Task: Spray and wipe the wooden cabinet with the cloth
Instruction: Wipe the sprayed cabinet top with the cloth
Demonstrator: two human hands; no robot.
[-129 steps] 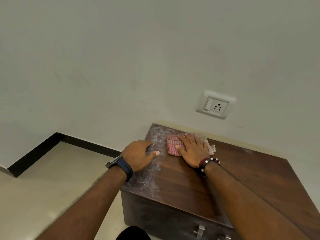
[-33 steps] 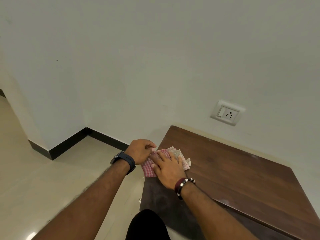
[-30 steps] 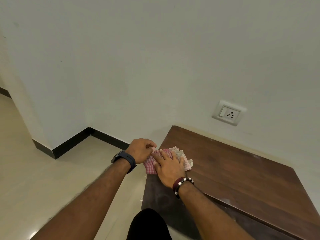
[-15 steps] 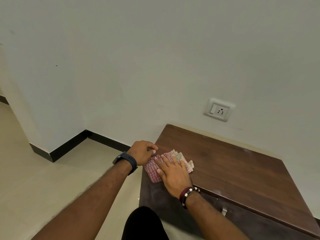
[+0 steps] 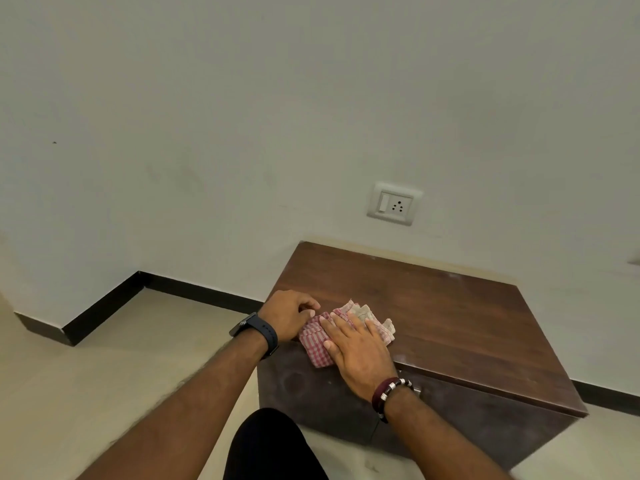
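Head camera looking down, and the right hand (image 5: 360, 355) lies flat on the cloth (image 5: 320, 344), fingers straight and spread, palm pressing the checked pink fabric onto the front left corner of the wooden cabinet (image 5: 450, 327). The cloth is bunched and folded, its pink part hanging slightly over the front edge, its paler folds poking out past the fingertips toward the wall (image 5: 242, 116). Left hand (image 5: 289, 318) sits just beside it at the cabinet's left edge, fingers curled inward with the tips at the cloth's border; whether they actually pinch the fabric I cannot tell from here. A dark watch (image 5: 258, 332) wraps the left wrist, a beaded bracelet (image 5: 389, 391) the right.

The cabinet stands against the wall, its brown top bare apart from the cloth and hands. Its dark front face shows below the right wrist; what is inside it is hidden. A white socket plate (image 5: 393, 203) is set in the wall above the cabinet. Black skirting (image 5: 104, 306) runs along the beige floor (image 5: 104, 375). A dark-clad knee (image 5: 273, 445) pokes in at the bottom.
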